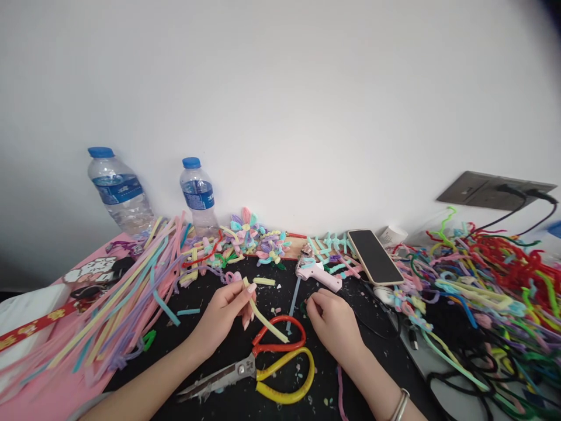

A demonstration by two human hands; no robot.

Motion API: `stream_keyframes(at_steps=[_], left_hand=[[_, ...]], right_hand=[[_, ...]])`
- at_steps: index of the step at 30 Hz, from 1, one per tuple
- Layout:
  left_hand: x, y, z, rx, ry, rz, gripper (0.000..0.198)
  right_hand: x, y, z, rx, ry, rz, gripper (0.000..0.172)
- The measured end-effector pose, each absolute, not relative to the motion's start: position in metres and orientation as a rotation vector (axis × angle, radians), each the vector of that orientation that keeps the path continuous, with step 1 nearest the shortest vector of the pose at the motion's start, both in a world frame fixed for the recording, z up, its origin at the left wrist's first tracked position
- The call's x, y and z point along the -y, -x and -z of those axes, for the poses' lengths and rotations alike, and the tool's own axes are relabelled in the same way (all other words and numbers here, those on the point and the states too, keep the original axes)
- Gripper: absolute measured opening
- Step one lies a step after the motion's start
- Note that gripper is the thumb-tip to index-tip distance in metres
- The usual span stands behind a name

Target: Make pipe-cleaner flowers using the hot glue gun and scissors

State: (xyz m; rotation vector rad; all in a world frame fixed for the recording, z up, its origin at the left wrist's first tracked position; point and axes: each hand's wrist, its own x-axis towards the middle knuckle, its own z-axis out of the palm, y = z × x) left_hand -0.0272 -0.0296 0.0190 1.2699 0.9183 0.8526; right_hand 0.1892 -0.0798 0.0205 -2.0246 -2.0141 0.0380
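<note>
Between the thumb and fingers of my left hand [230, 310] is one end of a pale yellow pipe cleaner [269, 323]. Its free end slants down to the right over the red handle loop of the scissors [245, 369]. These scissors lie on the black mat, blades toward the lower left, with one red and one yellow loop. My right hand [333, 318] is closed beside the glue gun [319, 275], its fingers curled under; whatever they hold is hidden. The pale pink glue gun has a bluish glue stick [294, 298] sticking out. A short yellow piece [264, 281] lies beyond my left hand.
Long pastel pipe cleaners [144, 280] spread over the left side. Two water bottles [199, 196] lean at the wall. Pipe cleaner flowers [245, 225] sit at the back, near a phone [376, 257]. A tangled colourful heap [491, 286] and black cables fill the right.
</note>
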Motion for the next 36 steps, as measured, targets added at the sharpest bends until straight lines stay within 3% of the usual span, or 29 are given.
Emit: stream_keyframes(at_steps=[5,14,36], left_hand=[[0.0294,0.0266,-0.0195,-0.918,-1.286,-0.849,0.035],[0.0290,0.0269,-0.0187,-0.913,-1.287,-0.844,0.035],[0.0302,0.0268,-0.0217,-0.926,-1.279,-0.836,0.035]], right_hand=[[0.0781,-0.1922,-0.0192,1.954,2.000,-0.078,0.024],[0.0788,-0.1896,-0.0250,2.194,1.883,-0.232,0.028],[0.0775,-0.1943,-0.0247,2.137,1.895,-0.104,0.032]])
